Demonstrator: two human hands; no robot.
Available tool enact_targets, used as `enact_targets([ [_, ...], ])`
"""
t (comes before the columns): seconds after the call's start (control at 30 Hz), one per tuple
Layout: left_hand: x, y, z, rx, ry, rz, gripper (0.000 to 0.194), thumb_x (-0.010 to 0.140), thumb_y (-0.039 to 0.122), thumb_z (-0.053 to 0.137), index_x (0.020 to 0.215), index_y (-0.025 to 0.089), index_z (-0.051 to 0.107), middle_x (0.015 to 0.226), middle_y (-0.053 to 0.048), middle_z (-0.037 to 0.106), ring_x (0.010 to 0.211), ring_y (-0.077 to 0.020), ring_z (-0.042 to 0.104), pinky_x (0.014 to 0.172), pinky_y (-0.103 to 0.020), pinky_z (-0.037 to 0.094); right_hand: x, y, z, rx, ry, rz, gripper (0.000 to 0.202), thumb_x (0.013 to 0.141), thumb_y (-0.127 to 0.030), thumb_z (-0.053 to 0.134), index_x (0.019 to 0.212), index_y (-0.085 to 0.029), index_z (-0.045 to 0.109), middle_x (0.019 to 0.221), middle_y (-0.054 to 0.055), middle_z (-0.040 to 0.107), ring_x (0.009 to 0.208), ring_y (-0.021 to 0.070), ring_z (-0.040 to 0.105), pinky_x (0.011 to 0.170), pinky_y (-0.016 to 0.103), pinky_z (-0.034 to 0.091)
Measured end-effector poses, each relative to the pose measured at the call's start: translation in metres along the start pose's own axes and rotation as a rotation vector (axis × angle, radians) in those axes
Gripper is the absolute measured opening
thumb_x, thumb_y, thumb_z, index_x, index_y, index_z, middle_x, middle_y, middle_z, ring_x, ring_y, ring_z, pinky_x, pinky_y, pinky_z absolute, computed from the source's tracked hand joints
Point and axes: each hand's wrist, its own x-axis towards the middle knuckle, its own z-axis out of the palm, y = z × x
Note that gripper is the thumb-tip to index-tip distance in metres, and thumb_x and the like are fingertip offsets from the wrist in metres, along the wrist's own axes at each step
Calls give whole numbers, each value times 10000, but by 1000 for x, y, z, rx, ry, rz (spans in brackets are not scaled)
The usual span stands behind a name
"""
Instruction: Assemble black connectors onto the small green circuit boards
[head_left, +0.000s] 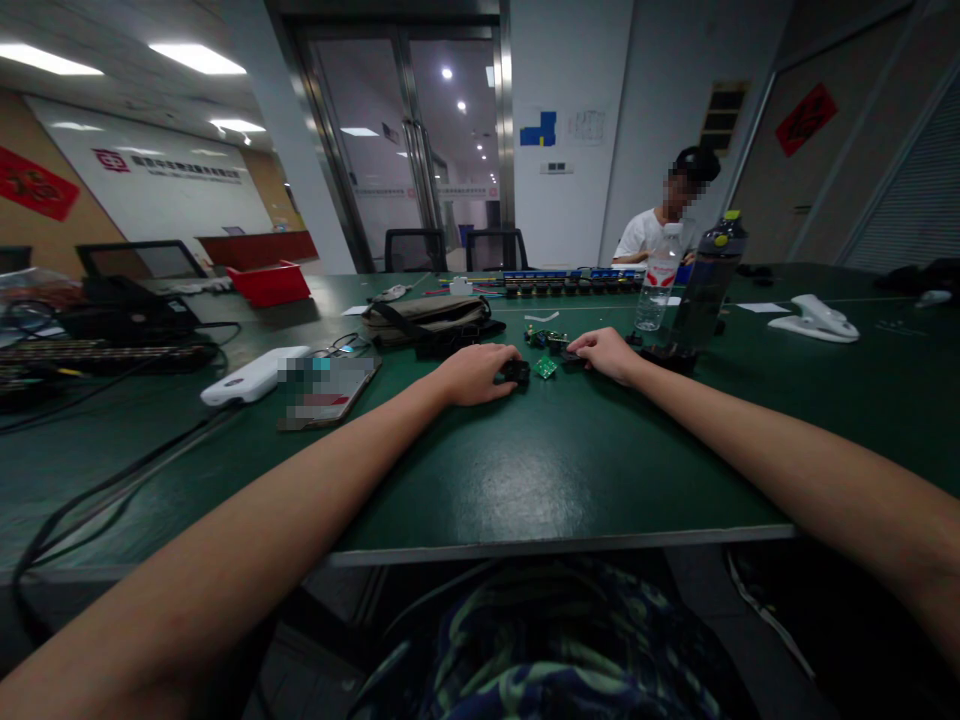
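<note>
On the green table [495, 450], my left hand [480, 374] has its fingers closed round a small black part [516, 372]. My right hand [609, 356] rests to the right, thumb and fingertips pinched at a small dark flat piece [573, 358]. Between the two hands lies a little green circuit board [546, 369]. Just beyond it sits a cluster of small boards and dark parts [546, 338]. What exactly the black part and the dark piece are is too small to make out.
A grey-brown pouch [427, 320], a phone [328, 390] and a white device [253, 375] with cables lie left. Two bottles, one clear [657, 285] and one dark [706, 290], stand right, near a white scanner-like device [817, 320]. Across the table sits a person [645, 235].
</note>
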Motion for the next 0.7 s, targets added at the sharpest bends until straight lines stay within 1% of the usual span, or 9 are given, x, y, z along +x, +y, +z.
enact_targets([
  [0.27,0,-1,1,-11,1,5,409,873,391,540,1223,179,564,1155,-107,688,1042,-246,653,898,-348,486,1,2,0,-23,-7,-8,257,803,-21,580,908,-133,787,843,56,767,534,72,557,553,187,498],
  [0.37,0,-1,1,-16,-2,2,408,869,390,546,1219,179,564,1160,-109,686,1045,-250,654,900,-351,488,2,4,0,-58,6,-27,272,811,-33,560,913,-141,788,807,44,761,529,75,555,534,176,472],
  [0.43,0,-1,1,-16,-6,0,412,870,389,548,1224,178,561,1167,-112,683,1053,-255,654,905,-356,488,2,4,0,-109,22,-49,280,818,-46,548,925,-142,788,776,42,753,547,85,567,551,182,467],
  [0.6,1,-1,1,-4,-13,-1,408,873,388,551,1223,178,559,1160,-105,682,1058,-254,655,910,-346,487,0,3,-2,-271,27,-103,271,830,-84,551,929,-166,790,787,33,754,650,122,630,693,227,499],
  [0.7,1,-2,1,0,-9,6,402,874,388,554,1219,181,557,1156,-100,682,1060,-246,654,908,-336,487,-4,0,-4,-354,53,-214,254,847,-107,557,936,-183,783,894,39,770,799,153,677,819,259,499],
])
